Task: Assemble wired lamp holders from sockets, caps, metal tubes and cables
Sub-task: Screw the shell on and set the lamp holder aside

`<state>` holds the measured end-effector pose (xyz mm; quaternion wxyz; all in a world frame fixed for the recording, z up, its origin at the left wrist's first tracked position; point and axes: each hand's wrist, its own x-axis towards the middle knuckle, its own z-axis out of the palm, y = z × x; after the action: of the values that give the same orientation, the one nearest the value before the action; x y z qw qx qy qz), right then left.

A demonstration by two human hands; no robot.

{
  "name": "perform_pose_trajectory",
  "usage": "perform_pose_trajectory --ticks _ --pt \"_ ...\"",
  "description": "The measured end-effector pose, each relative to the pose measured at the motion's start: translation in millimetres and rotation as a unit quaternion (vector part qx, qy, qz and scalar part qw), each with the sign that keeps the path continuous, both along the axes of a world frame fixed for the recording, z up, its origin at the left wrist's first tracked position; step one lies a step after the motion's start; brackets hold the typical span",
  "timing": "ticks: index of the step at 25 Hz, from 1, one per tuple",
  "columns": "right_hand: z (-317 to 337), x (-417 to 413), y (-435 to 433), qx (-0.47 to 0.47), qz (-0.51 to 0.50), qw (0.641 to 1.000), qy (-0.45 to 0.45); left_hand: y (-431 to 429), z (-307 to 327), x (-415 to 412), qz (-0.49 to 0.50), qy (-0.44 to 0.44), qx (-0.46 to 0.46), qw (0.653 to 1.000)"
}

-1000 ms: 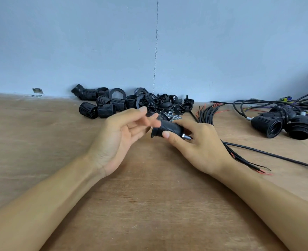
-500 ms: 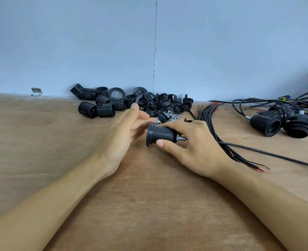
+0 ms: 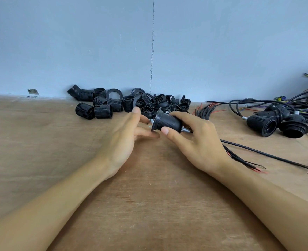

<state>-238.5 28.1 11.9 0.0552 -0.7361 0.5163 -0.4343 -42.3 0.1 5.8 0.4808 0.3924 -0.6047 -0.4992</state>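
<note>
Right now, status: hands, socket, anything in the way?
Right hand grips socket, metal tube sticking out its narrow end. Left hand open, fingertips at the socket's flanged mouth. Loose cables lie behind and beside right hand.

Black ribbed sockets [image 3: 102, 107]; black cables [image 3: 269, 156], red tips; brown wood-grain table [image 3: 41, 151]; blue wall [image 3: 77, 42].

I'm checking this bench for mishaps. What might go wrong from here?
The black plastic lamp socket rests only in fingertips of the right hand, over the wooden table; it may slip. The loose black cables with bare ends lie by that wrist and might get dragged.
</note>
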Motion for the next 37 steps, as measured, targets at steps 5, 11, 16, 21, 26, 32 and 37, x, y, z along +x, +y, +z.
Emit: perform_pose_trajectory --ticks 5,11,16,21,26,32,37 --pt "-2.8 3.2 3.2 0.03 0.029 0.992 0.122 -0.2 0.3 -3.1 -0.001 0.02 0.006 1.0" --pt "-1.5 5.9 5.0 0.039 0.008 0.987 0.154 -1.1 2.5 2.2 -0.013 0.067 0.004 0.998" --pt "-2.9 4.7 0.8 0.058 -0.019 0.99 0.131 3.1 6.8 -0.9 -0.045 0.1 -0.023 0.994" --pt "-1.5 1.5 -3.1 0.06 -0.045 0.997 0.032 3.1 5.5 3.2 -0.042 0.077 -0.02 0.996" --pt "1.3 2.2 1.6 0.037 -0.019 0.999 -0.009 3.1 -2.0 -1.1 -0.019 0.035 0.007 0.999" --pt "1.5 3.2 3.7 0.033 0.034 0.998 0.044 1.0 -0.5 -4.7 -0.006 0.049 0.007 0.999" --pt "-3.0 5.9 4.0 0.045 0.008 0.99 0.135 4.7 3.9 -6.6 -0.019 0.07 -0.033 0.997"
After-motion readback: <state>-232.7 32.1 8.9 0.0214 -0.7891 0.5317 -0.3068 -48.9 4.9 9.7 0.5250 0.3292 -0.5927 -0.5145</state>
